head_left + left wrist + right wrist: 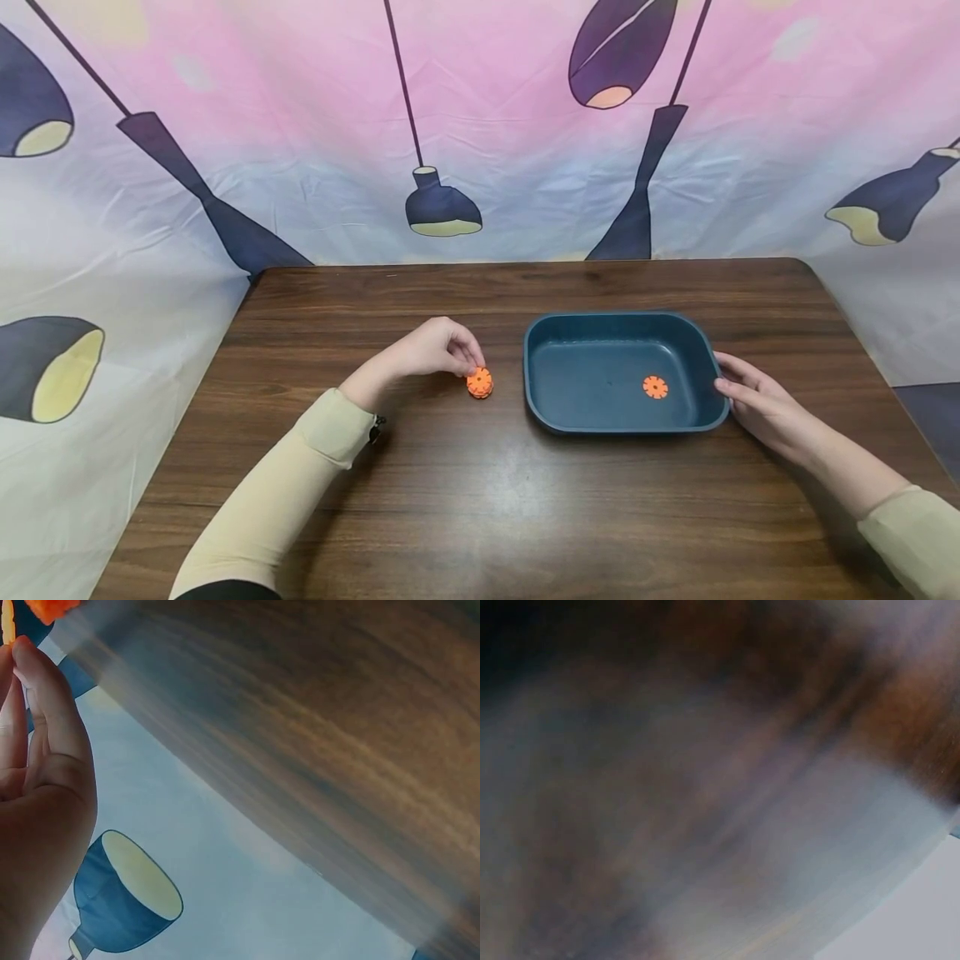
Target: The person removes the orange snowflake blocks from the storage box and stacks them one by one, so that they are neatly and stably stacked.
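Note:
My left hand [441, 348] is left of the blue plastic basin, over a small stack of orange notched discs [480, 387]. In the left wrist view, its thumb and finger pinch one thin orange disc [8, 622] held edge-on, while more orange [54, 606] shows close by at the top. My right hand [767, 410] grips the right end of the blue basin [622, 430], thumb at the rim and fingers along the outer side. A single flower-like orange disc [655, 387] lies flat on the basin's floor, right of its middle. The right wrist view is blurred and shows no hand.
Both hands work over a dark brown wooden table [420, 500] with rounded far corners. Behind its far edge hangs a pastel cloth [525, 167] printed with dark lamps. The basin's raised walls stand between the stack and the disc inside.

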A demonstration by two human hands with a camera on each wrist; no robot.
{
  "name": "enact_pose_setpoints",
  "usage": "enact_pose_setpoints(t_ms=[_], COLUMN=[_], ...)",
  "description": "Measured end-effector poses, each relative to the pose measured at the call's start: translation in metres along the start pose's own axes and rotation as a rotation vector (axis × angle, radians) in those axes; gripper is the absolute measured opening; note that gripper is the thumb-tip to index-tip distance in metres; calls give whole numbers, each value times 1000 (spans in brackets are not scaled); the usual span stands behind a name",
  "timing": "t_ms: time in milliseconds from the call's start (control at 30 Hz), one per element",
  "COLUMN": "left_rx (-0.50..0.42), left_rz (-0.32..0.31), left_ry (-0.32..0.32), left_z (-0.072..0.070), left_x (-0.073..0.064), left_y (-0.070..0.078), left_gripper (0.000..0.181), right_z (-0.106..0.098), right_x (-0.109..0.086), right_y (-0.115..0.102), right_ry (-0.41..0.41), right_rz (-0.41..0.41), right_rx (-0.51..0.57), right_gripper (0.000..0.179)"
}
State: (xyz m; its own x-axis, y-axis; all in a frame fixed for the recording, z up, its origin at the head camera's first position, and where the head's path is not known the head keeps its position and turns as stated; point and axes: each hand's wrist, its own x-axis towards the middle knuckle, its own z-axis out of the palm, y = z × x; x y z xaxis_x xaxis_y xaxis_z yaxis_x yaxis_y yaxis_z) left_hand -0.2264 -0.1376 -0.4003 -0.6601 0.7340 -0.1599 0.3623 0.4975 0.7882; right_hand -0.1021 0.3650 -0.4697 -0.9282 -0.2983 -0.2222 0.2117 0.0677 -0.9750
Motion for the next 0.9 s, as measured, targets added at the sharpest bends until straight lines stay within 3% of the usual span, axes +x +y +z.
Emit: enact_pose_setpoints(t_ms=[367,900], left_rx=[10,23], left_rz=[-34,-33], left_ry=[-7,5], left_z=[3,6], left_x=[0,1], left_y=[-5,-6], left_gripper=[9,8], right_z=[1,1], right_x=[-1,-1], right_y=[-1,-1], right_ry=[9,18], right_rz=[12,28], right_rx=[-4,-13], right_gripper=[33,33])
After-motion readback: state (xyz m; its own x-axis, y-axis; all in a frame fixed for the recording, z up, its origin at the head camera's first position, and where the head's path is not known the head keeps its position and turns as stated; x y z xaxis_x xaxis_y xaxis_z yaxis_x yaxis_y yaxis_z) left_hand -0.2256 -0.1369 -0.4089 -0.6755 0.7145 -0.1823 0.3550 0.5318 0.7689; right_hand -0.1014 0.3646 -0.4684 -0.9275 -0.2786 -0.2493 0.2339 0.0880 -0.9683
